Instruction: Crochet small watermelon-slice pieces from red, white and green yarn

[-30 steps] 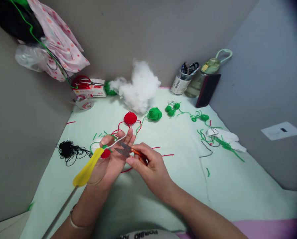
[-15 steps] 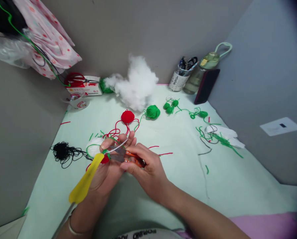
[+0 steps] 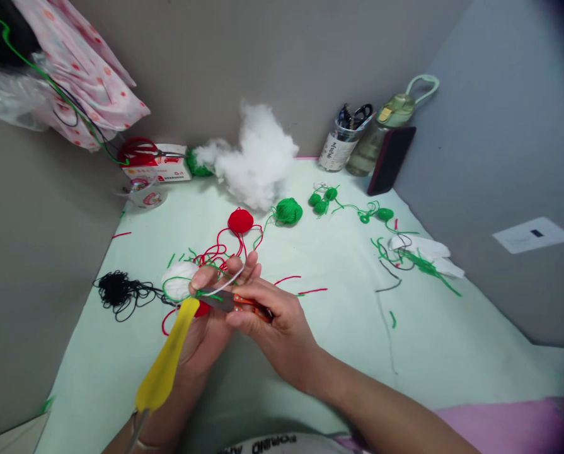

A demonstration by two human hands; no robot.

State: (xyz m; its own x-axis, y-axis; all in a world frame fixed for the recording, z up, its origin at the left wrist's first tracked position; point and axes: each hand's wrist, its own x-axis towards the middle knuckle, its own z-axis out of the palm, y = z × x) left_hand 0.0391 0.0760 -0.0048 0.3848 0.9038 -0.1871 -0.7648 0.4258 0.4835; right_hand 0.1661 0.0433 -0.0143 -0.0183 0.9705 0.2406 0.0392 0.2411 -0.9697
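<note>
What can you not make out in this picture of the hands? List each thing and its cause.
Head view: small red piece, mostly covered by left hand and yellow handle.
Head view: snips in right hand, blades too blurred to tell open or closed.
Head view: jar print, too small.

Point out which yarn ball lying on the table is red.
The red ball, just left of the big green ball, before the white stuffing; the other balls are green or white.

- white stuffing (image 3: 258, 157) heaped by the back wall
- red yarn ball (image 3: 241, 221) near green yarn ball (image 3: 288, 211)
- black yarn tangle (image 3: 116, 290) at left
- pen jar (image 3: 336, 151) beside bottle (image 3: 380, 135), far corner
</note>
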